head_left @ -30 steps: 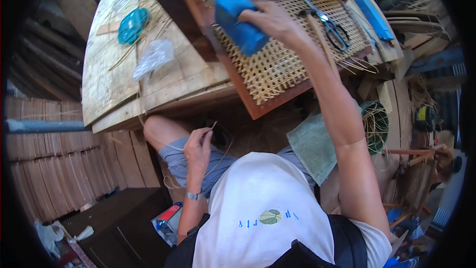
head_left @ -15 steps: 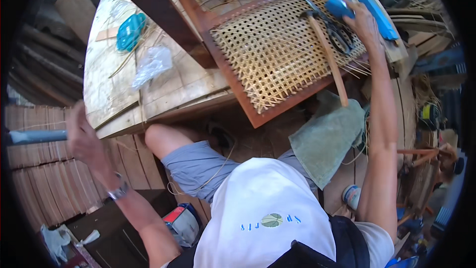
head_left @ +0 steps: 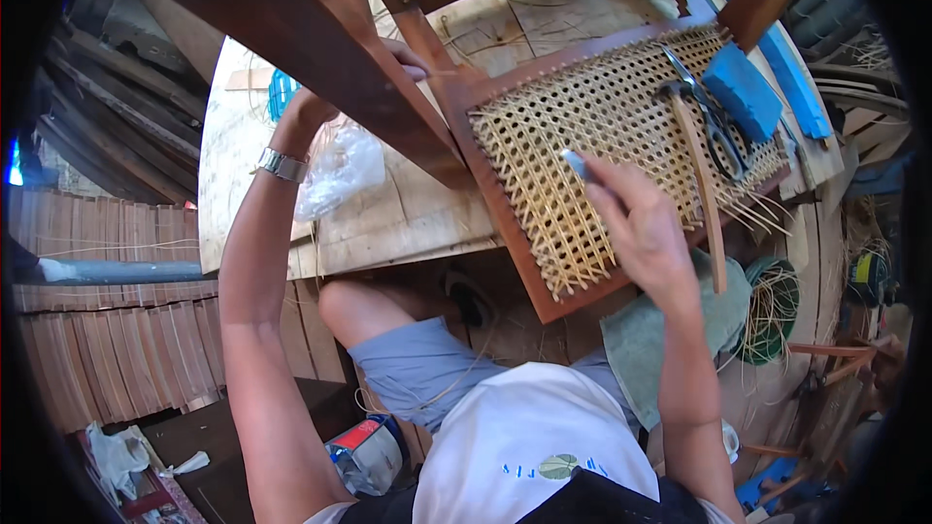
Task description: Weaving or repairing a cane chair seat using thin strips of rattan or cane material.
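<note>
A wooden chair with a woven cane seat [head_left: 582,155] rests tilted on the worktable. My left hand [head_left: 316,114] reaches behind a dark wooden bar [head_left: 330,58] of the chair, which hides its middle. Its curled fingers show beyond the bar, beside a thin pale strip; what they hold is unclear. Over the seat, my right hand [head_left: 641,223] is closed on a small pale-blue piece [head_left: 575,164] with a whitish tip. On the seat's right side lie a hammer [head_left: 697,175], black-handled scissors [head_left: 720,141] and a blue block [head_left: 743,92].
A crumpled clear plastic bag [head_left: 340,173] and a teal object [head_left: 282,92] lie on the table [head_left: 388,223]. Stacked wood strips [head_left: 107,359] stand at left. A green cloth [head_left: 650,340] hangs below the seat, near a container of loose cane [head_left: 772,311].
My right hand has left the blue block and moved left over the seat with the small pale-blue piece. My left hand has swung from the far left to behind the chair bar.
</note>
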Available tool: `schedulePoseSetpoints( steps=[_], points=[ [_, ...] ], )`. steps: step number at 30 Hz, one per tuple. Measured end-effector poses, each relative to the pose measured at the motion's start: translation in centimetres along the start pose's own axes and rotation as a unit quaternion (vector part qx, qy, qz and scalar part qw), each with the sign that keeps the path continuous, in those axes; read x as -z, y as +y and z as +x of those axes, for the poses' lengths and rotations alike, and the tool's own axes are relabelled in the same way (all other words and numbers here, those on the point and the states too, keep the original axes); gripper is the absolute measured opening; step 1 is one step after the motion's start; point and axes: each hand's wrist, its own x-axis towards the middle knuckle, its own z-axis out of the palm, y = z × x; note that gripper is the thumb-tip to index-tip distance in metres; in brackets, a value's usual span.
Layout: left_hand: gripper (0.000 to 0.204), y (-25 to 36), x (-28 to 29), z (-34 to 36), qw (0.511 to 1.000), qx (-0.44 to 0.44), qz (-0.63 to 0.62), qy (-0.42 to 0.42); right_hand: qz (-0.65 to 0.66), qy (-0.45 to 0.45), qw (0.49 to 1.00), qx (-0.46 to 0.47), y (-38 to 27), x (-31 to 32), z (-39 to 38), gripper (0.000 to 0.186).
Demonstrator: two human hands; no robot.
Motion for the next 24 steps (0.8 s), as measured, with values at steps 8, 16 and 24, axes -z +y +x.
schedulePoseSetpoints(
  steps=[8,16,24],
  points=[
    [0.019,0.0,-2.4,5.0,0.980,0.097,0.098,-0.141,0.006,-0.018,1.000,-0.007,-1.5,-3.1,2.7,0.028],
    [0.019,0.8,-2.2,5.6,0.991,0.111,-0.015,-0.071,-0.021,-0.029,0.999,0.007,-0.6,-5.0,4.8,0.027],
    [0.021,-1.1,-3.3,5.1,0.992,0.100,0.041,-0.060,0.650,-0.248,0.717,-0.033,-2.7,-2.6,-1.2,0.028]
  ],
)
